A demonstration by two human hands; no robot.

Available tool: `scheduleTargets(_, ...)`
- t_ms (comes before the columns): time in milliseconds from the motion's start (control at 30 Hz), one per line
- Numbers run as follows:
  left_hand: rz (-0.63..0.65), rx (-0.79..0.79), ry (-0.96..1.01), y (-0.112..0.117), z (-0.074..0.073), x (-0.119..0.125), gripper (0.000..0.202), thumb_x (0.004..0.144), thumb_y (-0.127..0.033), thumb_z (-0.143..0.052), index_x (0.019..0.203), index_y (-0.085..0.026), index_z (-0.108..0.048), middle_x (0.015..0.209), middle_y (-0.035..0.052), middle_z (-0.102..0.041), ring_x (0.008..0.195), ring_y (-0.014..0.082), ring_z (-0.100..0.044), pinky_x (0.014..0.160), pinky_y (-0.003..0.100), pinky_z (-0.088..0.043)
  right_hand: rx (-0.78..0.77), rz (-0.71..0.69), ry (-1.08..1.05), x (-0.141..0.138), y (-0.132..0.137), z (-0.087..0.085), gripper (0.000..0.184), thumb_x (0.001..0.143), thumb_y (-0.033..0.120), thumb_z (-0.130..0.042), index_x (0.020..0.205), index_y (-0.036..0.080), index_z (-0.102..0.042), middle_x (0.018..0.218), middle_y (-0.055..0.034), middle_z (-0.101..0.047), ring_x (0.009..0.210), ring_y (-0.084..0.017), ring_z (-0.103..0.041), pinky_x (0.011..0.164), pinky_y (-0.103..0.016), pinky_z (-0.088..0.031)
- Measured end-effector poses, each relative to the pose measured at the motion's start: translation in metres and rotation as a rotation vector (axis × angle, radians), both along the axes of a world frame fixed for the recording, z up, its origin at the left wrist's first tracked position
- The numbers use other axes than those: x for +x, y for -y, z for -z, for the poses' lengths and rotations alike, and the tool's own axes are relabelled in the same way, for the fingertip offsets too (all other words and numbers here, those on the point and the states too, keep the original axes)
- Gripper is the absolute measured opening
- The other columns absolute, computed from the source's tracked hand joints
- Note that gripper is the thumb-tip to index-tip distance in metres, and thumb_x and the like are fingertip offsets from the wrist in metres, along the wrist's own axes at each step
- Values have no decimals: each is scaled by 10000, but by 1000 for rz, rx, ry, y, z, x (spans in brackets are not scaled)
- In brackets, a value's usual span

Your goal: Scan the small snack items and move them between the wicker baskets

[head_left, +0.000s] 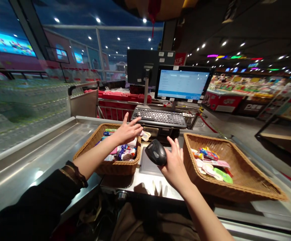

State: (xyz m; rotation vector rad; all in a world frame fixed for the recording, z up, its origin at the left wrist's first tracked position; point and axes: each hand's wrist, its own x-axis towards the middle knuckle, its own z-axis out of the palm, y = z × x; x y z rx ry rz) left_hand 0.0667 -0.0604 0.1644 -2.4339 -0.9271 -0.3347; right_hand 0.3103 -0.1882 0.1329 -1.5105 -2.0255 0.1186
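Observation:
My left hand (128, 131) reaches over the far right part of a wicker basket (126, 163) full of small packaged goods. Its fingers are spread, with the tips near the left edge of the black keyboard (160, 117). A small cream-coloured item (146, 136) lies by its fingertips; whether they touch it I cannot tell. My right hand (175, 164) holds a black barcode scanner (156, 152) above a grey pad (148, 167) on the counter. Some of its fingers stretch out past the scanner, and its palm side is partly hidden.
To the right stands a second wicker basket (251, 170) with several packets. Behind the keyboard is a lit monitor (183, 83); another screen (145, 67) shows its back. A metal-edged counter (47, 157) runs left, beside stacked bottle packs (30, 103). A shopping cart (112, 108) is beyond.

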Motion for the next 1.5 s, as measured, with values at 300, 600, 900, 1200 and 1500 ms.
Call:
scheduleTargets(300, -38, -2, -32, -2, 2, -6, 470, 863, -73, -527, 1283, -254, -637, 1278, 105, -683, 1486, 326, -326, 1158, 748, 87, 9, 2, -16, 1, 1, 3, 471, 746, 53, -566, 1201, 164, -614, 1605, -202, -281, 1529, -467, -97, 1143, -753, -202)
scheduleTargets(600, -54, -5, -50, 0, -1, -3, 466, 855, -82, -530, 1279, -247, -632, 1267, 104, -683, 1477, 336, -337, 1153, 757, 80, -4, 0, -38, 1, 2, -1, 427, 752, 66, -579, 1165, 163, -637, 1597, -202, -285, 1528, -473, -97, 1143, -750, -202)
scheduleTargets(900, 98, 30, 18, -6, -12, 54, 437, 804, -104, -569, 1207, -251, -654, 1201, 91, -708, 1452, 362, -361, 1141, 773, 62, 136, 187, -169, 47, 3, -19, 365, 756, 117, -637, 1120, 141, -647, 1582, -223, -309, 1517, -464, -162, 1141, -740, -251)
scheduleTargets(1200, 287, 8, 8, -23, -11, 166, 433, 806, -137, -575, 1220, -242, -645, 1218, 107, -696, 1433, 381, -374, 1120, 804, 5, 262, 486, -266, 149, 32, -18, 316, 764, 229, -662, 1067, 142, -644, 1566, -227, -305, 1501, -429, -239, 1178, -681, -249)
scheduleTargets(1500, 379, -186, -99, -18, 16, 278, 340, 803, -189, -640, 1142, -205, -666, 1157, 119, -685, 1420, 394, -360, 1108, 812, -26, 288, 731, -325, 223, 70, 4, 300, 721, 229, -649, 1014, 165, -663, 1496, -199, -389, 1477, -392, -292, 1187, -628, -272)
